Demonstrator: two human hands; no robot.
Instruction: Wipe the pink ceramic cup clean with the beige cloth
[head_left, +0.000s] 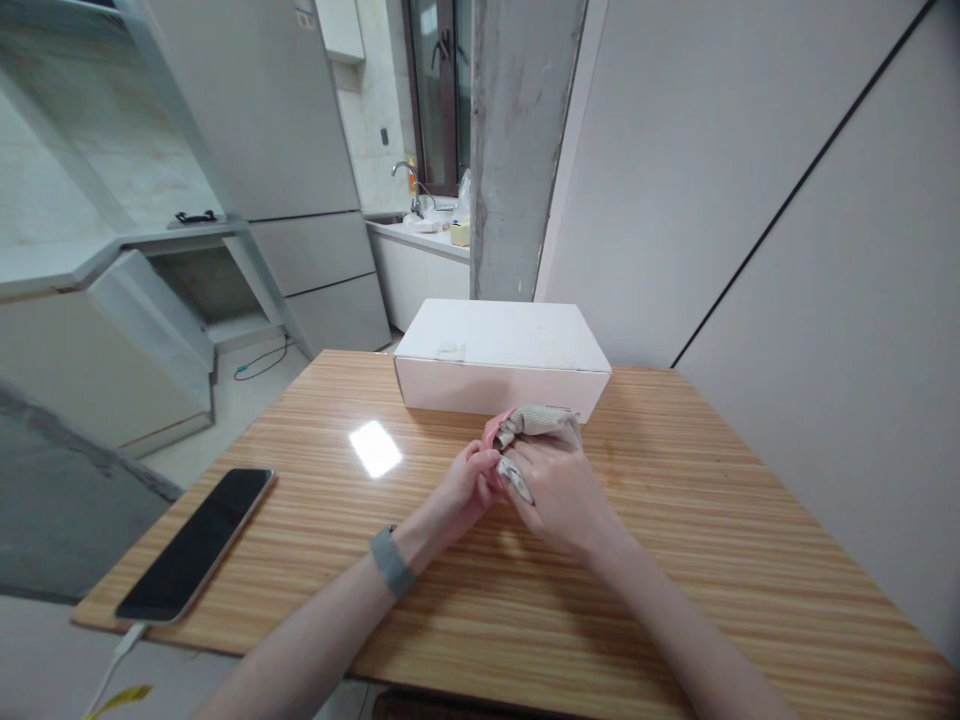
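Observation:
Above the wooden table [300, 560], both my hands meet close in front of a white box [502, 388]. My left hand [463, 490] has its fingers closed on a small pink object [494, 428], mostly covered, so its kind cannot be made out. A light grey, finely striped cloth [546, 422] is bunched in my right hand [561, 492]. The cloth lies against the pink object, and a whitish fold of it pokes out beside the right thumb. A grey band circles my left wrist.
At the table's left edge lies a black-screened phone [199, 545] with a white cable [120, 655] plugged in. A pale wall [750, 200] runs along the right. Beyond the box stand a concrete pillar [517, 150] and a sink counter with a faucet [415, 190].

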